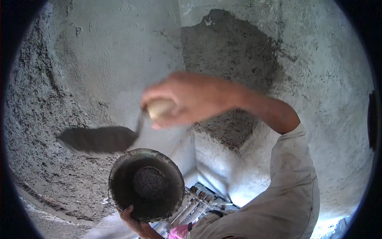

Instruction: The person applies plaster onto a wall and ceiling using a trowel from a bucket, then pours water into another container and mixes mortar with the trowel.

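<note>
My right hand (pixel 179 99) grips the pale handle of a trowel (pixel 99 139), raised across the middle of the view and somewhat blurred; the blade carries dark grey mortar and points left, just above the bucket. Below it, my left hand (pixel 131 217) holds a dark bucket (pixel 119 183) by its lower rim, tilted so that its inside shows, with grey mortar (pixel 151 182) at the bottom. Behind my right arm, a dark, damp mortar patch (pixel 229 47) covers part of the pale wall (pixel 127 47).
Rough, speckled plaster (pixel 43 103) covers the curving surface on the left. A pale wall (pixel 326 91) rises on the right, with a dark object (pixel 372 119) at its far edge. Below the corner lie some wooden and metal pieces (pixel 195 199). Pink cloth (pixel 179 231) shows at the lower edge.
</note>
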The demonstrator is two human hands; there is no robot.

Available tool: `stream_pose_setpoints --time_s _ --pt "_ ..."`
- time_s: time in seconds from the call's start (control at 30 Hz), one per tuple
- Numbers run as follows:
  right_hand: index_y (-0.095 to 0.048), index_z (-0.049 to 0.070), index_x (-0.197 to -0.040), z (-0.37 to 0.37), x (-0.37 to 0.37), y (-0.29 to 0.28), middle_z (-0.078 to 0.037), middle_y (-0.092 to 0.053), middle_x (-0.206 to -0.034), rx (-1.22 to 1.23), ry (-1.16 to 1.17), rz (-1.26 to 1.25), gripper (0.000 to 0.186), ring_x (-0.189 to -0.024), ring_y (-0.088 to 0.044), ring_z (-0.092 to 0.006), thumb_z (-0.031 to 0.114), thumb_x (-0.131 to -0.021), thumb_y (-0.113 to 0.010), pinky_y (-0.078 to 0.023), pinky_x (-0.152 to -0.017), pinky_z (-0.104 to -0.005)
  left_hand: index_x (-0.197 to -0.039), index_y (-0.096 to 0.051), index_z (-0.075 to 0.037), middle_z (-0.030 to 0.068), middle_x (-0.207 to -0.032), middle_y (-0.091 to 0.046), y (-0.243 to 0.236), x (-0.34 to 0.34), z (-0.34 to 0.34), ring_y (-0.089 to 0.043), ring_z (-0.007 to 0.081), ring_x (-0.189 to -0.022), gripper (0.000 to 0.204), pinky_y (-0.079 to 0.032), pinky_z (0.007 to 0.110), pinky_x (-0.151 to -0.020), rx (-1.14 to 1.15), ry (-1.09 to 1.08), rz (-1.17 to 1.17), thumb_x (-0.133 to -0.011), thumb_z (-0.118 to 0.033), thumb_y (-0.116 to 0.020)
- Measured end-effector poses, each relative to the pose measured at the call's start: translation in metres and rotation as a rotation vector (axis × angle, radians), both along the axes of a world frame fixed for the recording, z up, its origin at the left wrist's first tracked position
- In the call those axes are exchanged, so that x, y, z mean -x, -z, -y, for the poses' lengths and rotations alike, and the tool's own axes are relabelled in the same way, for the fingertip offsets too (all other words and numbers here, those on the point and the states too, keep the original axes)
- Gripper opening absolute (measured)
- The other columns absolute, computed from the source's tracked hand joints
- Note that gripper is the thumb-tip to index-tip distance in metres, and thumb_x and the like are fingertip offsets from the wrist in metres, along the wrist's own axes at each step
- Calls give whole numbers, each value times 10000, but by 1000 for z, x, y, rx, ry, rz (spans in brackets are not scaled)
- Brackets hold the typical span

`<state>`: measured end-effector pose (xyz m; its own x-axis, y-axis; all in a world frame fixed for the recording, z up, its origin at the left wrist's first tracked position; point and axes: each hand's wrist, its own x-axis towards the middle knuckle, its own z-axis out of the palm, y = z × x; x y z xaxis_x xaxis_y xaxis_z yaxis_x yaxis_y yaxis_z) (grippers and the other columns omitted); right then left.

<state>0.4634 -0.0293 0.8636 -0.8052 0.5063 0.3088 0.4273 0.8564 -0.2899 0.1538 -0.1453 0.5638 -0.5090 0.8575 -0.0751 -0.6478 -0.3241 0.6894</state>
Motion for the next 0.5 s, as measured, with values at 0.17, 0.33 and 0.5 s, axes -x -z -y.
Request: stream_pose_setpoints --time_s 0.17,0.33,0.5 --pt "-604 -23 -1190 -13 -24 -68 -102 -665 -903 304 48 -248 458 -640 -610 -144 344 -925 -675 -532 -539 -259 -1314 -515 5 169 -1196 -600 -18 -16 -3 -602 364 -1052 708 -531 474 -921 -13 5 -38 -615 -64 -611" --pt "-603 52 -1265 -113 -199 -32 -68 -685 -988 292 423 -704 415 -709 -642 -142 307 -942 -659 -556 -576 -282 -1292 -526 40 172 -1177 -613 -50 -70 -7 -609 330 -1026 709 -517 400 -943 34 119 -128 -589 -25 -580" --pt "-491 56 -1405 108 -359 16 -114 -558 -1361 -152 933 -998 432 -1234 -536 -236 209 -1000 -489 -455 -994 -370 -1308 -509 41 196 -1209 -614 3 -5 16 -617 379 -1057 728 -530 481 -947 178 106 -138 -603 -73 -647"
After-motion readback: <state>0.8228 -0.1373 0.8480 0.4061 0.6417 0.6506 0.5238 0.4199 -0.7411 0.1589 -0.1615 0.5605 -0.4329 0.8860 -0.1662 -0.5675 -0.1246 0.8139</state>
